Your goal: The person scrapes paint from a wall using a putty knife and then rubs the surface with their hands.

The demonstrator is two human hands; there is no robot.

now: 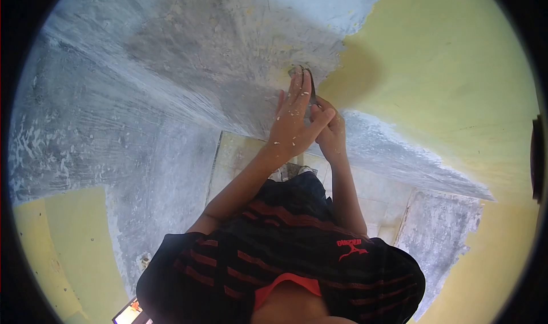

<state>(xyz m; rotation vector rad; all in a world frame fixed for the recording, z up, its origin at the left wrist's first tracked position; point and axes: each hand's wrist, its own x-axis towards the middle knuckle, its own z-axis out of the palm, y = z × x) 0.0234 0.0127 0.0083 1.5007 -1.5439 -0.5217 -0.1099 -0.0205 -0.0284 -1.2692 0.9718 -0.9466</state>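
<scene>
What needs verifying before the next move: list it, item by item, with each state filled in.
1. Right grip closed on the flat blade: ok, it is curled around the near end.
2. Left grip supporting the blade: ok, it lies stretched out over it.
3. Blade's edge flush with the wall: cannot tell, the left grip covers most of it.
4. Left grip free of debris: not ok, pale flecks cling to it.
5. Wall bare throughout: not ok, yellow paint covers the area to the right of the grey patch.
</scene>
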